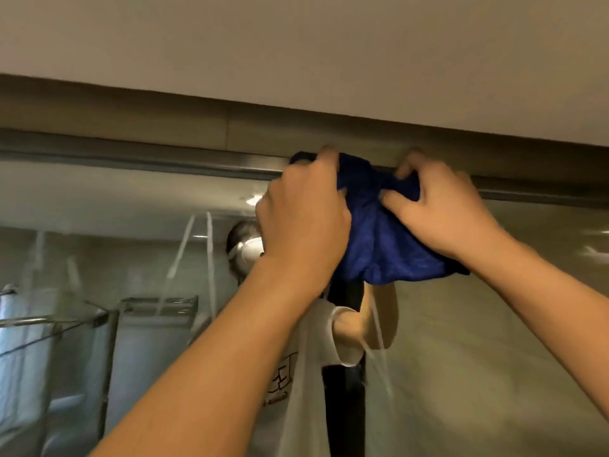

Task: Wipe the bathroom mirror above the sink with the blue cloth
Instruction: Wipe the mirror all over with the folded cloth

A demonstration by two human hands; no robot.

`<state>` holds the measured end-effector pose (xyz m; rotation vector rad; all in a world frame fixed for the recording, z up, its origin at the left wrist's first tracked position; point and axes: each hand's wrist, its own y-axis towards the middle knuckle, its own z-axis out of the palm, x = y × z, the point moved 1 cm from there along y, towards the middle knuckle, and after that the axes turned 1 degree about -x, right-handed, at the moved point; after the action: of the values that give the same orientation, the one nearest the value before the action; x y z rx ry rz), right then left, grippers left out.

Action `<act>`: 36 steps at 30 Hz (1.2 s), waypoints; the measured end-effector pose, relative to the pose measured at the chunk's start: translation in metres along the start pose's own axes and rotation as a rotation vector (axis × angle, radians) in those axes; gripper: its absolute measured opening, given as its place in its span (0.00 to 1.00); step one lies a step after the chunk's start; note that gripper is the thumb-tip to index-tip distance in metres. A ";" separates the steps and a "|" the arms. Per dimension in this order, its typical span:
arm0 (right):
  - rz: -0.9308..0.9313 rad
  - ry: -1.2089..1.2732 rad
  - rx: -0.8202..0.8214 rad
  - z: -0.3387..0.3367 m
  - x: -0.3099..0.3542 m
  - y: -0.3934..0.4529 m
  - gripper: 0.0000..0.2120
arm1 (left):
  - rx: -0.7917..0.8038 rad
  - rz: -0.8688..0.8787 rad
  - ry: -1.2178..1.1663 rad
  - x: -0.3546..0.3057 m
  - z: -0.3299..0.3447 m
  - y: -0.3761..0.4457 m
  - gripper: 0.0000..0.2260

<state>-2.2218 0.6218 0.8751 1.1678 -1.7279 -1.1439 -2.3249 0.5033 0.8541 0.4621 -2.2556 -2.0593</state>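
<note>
The blue cloth is bunched against the top of the mirror, right at its metal upper frame. My left hand grips the cloth's left side with fingers curled over its top edge. My right hand grips the right side, fingers and thumb pinching folds of the fabric. Both arms reach up from the bottom of the view. The cloth's lower edge hangs loose below my hands.
A pale soffit or ceiling ledge runs just above the mirror frame. The mirror reflects a person in a white shirt, a metal towel rack and a rail at the left.
</note>
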 end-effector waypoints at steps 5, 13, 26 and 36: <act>-0.067 0.058 -0.073 0.012 0.003 -0.003 0.10 | -0.020 -0.004 -0.008 0.015 -0.005 0.002 0.11; -0.154 0.107 -0.007 0.002 -0.004 0.005 0.12 | -0.106 -0.075 -0.016 0.008 -0.001 0.003 0.10; 0.136 0.049 0.007 -0.074 -0.165 -0.013 0.09 | 0.065 -0.008 0.026 -0.148 0.108 -0.006 0.14; 0.004 0.092 -0.047 -0.057 -0.148 -0.012 0.15 | 0.055 0.012 0.035 -0.121 0.090 -0.001 0.13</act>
<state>-2.1212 0.7445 0.8677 1.1700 -1.6252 -1.1049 -2.2304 0.6213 0.8628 0.4821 -2.2948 -1.9720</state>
